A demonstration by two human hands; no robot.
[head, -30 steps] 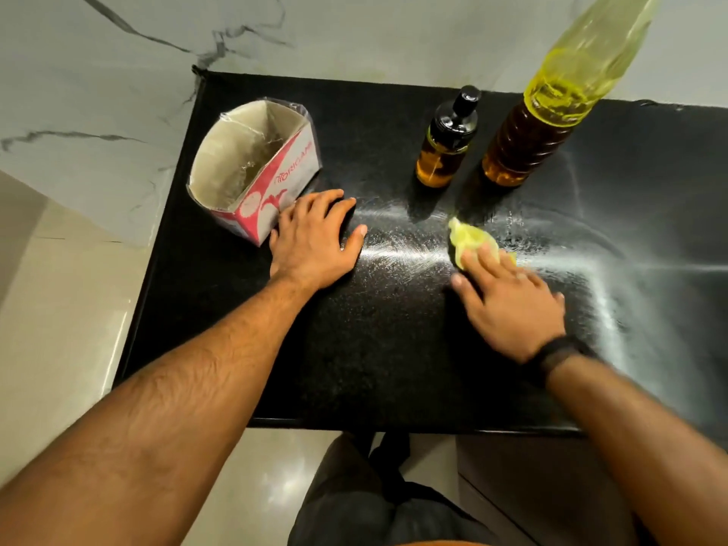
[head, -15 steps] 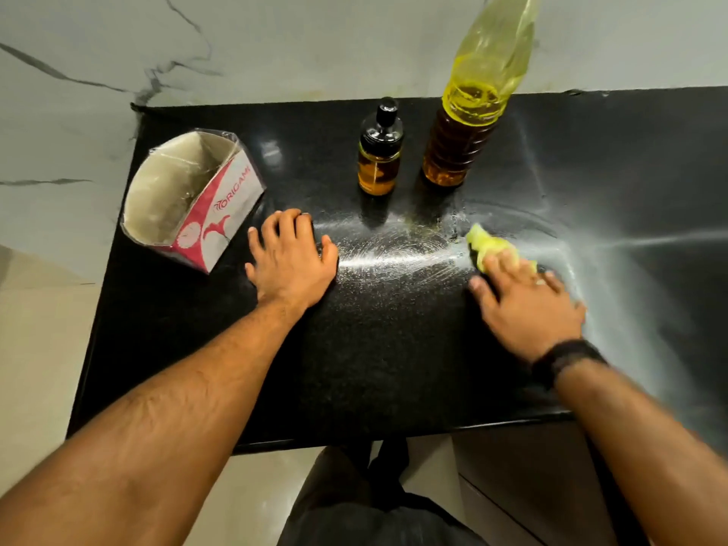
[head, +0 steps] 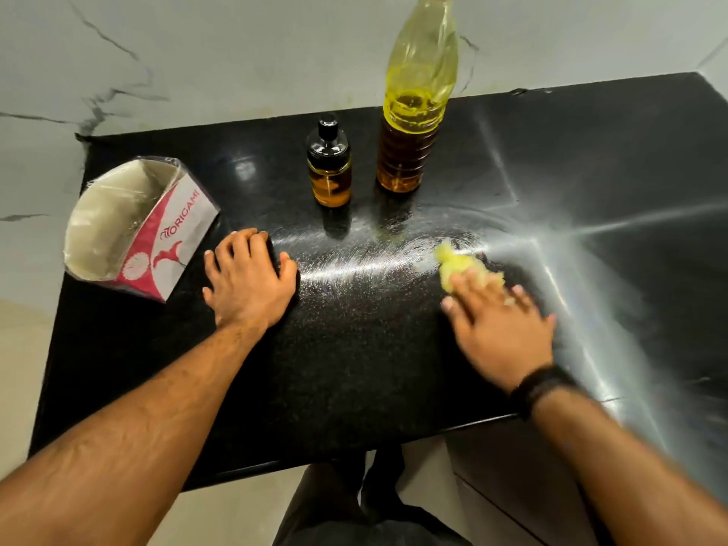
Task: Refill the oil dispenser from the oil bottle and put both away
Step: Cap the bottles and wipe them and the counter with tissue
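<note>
- on the black counter [head: 354, 388] the dispenser [head: 329, 167] and the bottle [head: 413, 112] stand upright side by side near the back wall, apart from each other, the bottle to the right.
- both look set back there to keep them out of the way of the wiping going on in front of them; the dispenser wears its black top, and the bottle's mouth is cut off by the frame so i cannot tell if it is capped.
- the right hand [head: 500, 325] lies flat, fingers nearly straight and a little spread, pressing a yellow wad [head: 457, 262] onto the counter; the wad pokes out beyond the fingertips, so it is pushed rather than gripped.
- a smeared, shiny arc runs left from the wad, which suggests a spill being mopped up.
- the left hand [head: 248, 281] rests palm down on the counter, fingers loosely bent at the tips, holding nothing; it looks like a brace while the other hand rubs.
- both task things sit well beyond the fingers: the dispenser is up and to the right of the left hand, the bottle up and to the left of the wad, neither touched.
- a torn carton [head: 145, 230] lies open just left of the left hand, not touching it.
- judging by this, the putting away is not yet done.
</note>
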